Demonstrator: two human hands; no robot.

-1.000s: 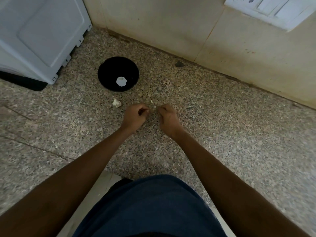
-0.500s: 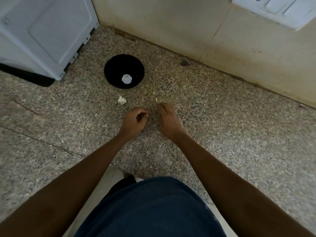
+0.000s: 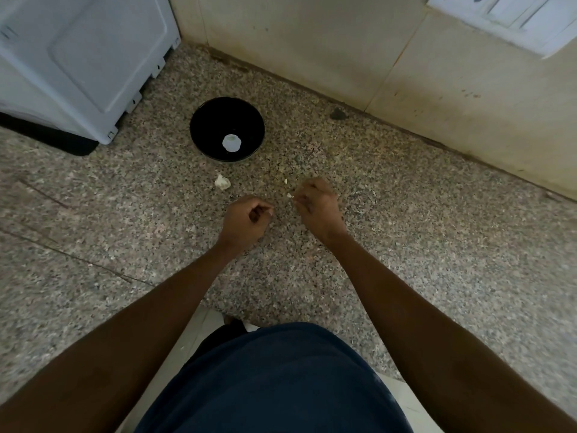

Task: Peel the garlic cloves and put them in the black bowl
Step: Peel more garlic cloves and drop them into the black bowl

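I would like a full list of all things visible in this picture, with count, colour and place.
bowl: one, black, on the counter near the appliance.
peeled clove: one, white, inside the bowl.
garlic piece: one, whitish, on the counter in front of the bowl.
skin scraps: a few, pale, near the right hand.
appliance: one, white, far left.
switch plate: one, white, on the wall.
left hand: curled.
right hand: pinching a pale bit.

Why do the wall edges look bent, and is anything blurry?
Head view: the wide-angle lens bows the wall base and stretches the forearms; light is dim and even; the right hand looks slightly smeared, while the black bowl stays sharp.
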